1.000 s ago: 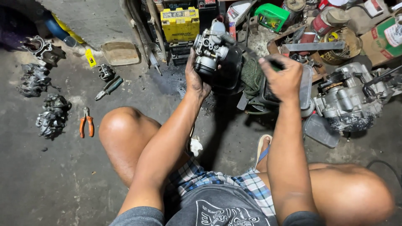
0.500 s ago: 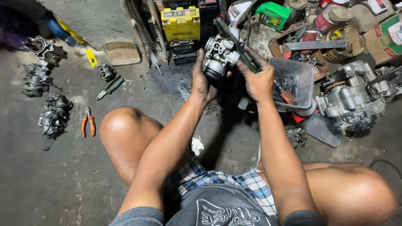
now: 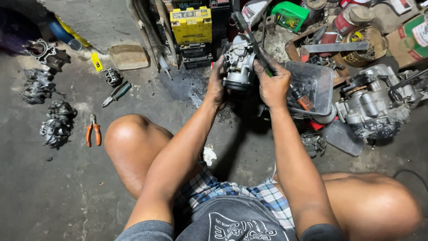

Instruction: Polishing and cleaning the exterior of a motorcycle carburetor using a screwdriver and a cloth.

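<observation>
A stained grey concrete floor spreads under the seated person's bare knees. Above them, the left hand wraps the side of a grey metal carburettor, held up before the chest, while the right hand closes round a dark-handled brush against it. Beyond sits a clear plastic tub. The oily casting could slip from that one-handed hold under brushing pressure.

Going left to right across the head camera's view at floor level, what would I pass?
Greasy engine parts → orange-handled pliers → left hand → grey carburettor → right hand, holding a brush → clear plastic tub → engine block.
</observation>
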